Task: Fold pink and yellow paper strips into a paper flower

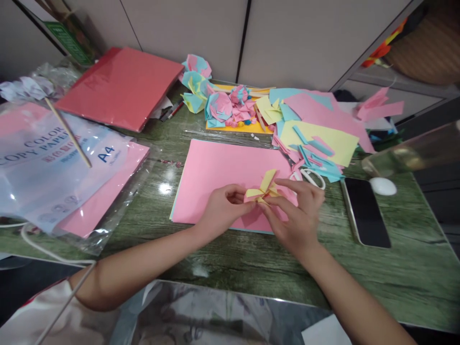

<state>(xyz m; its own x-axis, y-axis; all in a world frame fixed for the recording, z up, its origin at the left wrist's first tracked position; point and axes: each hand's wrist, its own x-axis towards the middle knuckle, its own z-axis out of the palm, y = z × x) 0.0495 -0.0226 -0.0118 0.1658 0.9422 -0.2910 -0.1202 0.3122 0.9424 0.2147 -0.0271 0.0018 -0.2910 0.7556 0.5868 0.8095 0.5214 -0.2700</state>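
A small folded yellow paper flower (pixel 265 188) is pinched between my two hands, its narrow petals spreading upward and outward. My left hand (pixel 230 207) is closed, thumb and fingers gripping the flower's left side. From the right, my right hand (pixel 296 211) holds the base with thumb and fingertips, the index finger reaching along a petal. Right beneath lies a stack of pink paper (pixel 219 167), a blue-green sheet edge showing under it. White-handled scissors (pixel 313 177) lie just beyond my right hand, their blades partly hidden by paper scraps.
Coloured paper scraps (pixel 319 143) and finished paper flowers (pixel 219 106) sit at the back. A phone (pixel 366 211) and a white mouse (pixel 383 186) lie on the right. At left are a bag of copy paper (pixel 72 167), a wooden stick (pixel 70 134) and a red folder (pixel 124 86).
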